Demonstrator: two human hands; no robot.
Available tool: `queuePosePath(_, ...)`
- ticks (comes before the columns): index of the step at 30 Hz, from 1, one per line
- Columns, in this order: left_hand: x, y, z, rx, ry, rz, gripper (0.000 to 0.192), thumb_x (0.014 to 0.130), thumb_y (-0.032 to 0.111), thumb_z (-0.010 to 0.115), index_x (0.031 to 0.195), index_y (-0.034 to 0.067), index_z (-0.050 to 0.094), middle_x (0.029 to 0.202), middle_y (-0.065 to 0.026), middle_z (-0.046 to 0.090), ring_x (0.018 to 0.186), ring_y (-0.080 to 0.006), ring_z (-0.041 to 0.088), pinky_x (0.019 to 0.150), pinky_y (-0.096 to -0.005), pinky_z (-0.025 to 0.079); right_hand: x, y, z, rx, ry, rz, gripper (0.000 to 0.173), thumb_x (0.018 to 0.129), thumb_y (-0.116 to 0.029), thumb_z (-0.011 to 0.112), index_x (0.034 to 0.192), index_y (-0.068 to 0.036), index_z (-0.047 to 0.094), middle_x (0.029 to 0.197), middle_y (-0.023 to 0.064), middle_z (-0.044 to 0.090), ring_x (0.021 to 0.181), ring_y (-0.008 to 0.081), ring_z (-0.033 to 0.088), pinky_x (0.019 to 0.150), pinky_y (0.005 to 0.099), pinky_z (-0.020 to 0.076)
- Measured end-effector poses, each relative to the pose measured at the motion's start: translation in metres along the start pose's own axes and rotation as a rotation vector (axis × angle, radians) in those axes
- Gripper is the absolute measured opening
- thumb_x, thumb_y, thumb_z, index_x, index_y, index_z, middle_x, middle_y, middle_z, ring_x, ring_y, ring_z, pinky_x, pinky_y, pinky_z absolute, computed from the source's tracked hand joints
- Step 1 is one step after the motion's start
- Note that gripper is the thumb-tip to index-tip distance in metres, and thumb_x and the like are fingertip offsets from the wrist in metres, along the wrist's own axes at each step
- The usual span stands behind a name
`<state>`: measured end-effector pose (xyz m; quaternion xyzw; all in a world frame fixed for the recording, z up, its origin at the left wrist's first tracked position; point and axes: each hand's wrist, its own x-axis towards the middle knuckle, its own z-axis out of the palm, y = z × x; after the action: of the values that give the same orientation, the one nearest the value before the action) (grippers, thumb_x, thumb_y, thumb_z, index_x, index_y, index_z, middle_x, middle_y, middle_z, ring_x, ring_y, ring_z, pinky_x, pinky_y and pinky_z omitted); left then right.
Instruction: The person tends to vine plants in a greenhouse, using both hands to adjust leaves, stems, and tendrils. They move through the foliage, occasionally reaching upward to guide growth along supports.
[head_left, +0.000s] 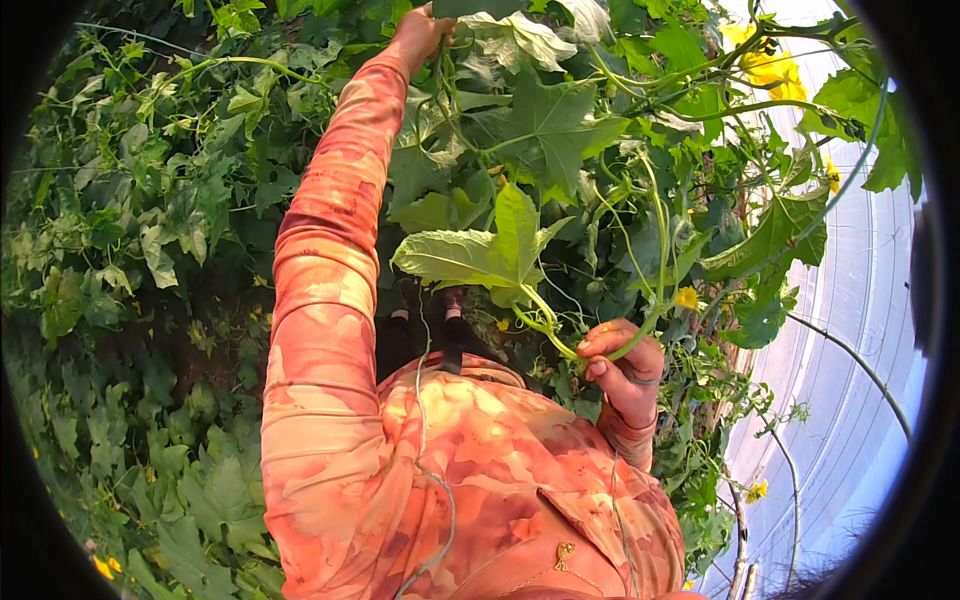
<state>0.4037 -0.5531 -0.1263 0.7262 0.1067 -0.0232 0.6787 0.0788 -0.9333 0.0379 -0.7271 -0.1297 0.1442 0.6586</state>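
Note:
At the top, my left hand (420, 39) is raised at the end of an outstretched arm, its fingers curled closed where thin green vine stems (444, 75) hang; its exact hold is partly hidden. Close to my body at the right, my right hand (626, 367) pinches a light green vine stem (643, 330) between thumb and fingers. From that grip the stem loops upward, and a young shoot with a pale lobed leaf (457, 256) reaches up and left. Broad darker leaves (551, 131) fill the space between my hands.
Dense climbing foliage (180, 172) covers the left side. Yellow flowers (776, 71) hang at the upper right, near a curved cord (855, 169). Translucent plastic sheeting (832, 375) rises on the right. A loose string (421, 390) runs down over my patterned shirt, and my feet show among the plants.

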Motion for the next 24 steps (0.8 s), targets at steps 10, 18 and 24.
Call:
queuePosePath(10,-0.219,-0.133,-0.003,0.509,0.199,0.049,0.021,0.086,0.013,0.063,0.105,0.005,0.070,0.101,-0.0126,0.069,0.091,-0.0315,0.068,0.082,-0.0386,0.054,0.078,0.070,0.068,-0.047,-0.079,0.335,0.015,0.095,-0.013,0.068,0.104,-0.001,0.069,0.079,-0.0048,0.064,0.063,0.0004,0.050,0.055,0.0180,0.0400)
queuePosePath(18,-0.346,-0.113,0.007,0.413,0.430,0.172,0.031,0.080,-0.004,0.061,0.110,0.006,0.061,0.107,-0.0095,0.060,0.077,-0.0229,0.063,0.072,-0.0356,0.053,0.090,0.091,0.110,-0.056,-0.025,0.318,0.021,0.095,-0.025,0.072,0.105,-0.006,0.072,0.074,-0.0045,0.065,0.059,0.0010,0.051,0.048,0.0203,0.0438)
queuePosePath(24,-0.355,-0.065,-0.004,0.297,0.184,0.381,0.036,0.082,-0.004,0.067,0.116,0.006,0.062,0.111,-0.0069,0.058,0.075,-0.0160,0.061,0.063,-0.0293,0.052,0.096,0.087,0.125,-0.070,-0.046,0.263,0.024,0.095,-0.028,0.071,0.106,-0.007,0.072,0.075,-0.0050,0.065,0.059,0.0012,0.052,0.046,0.0202,0.0432)
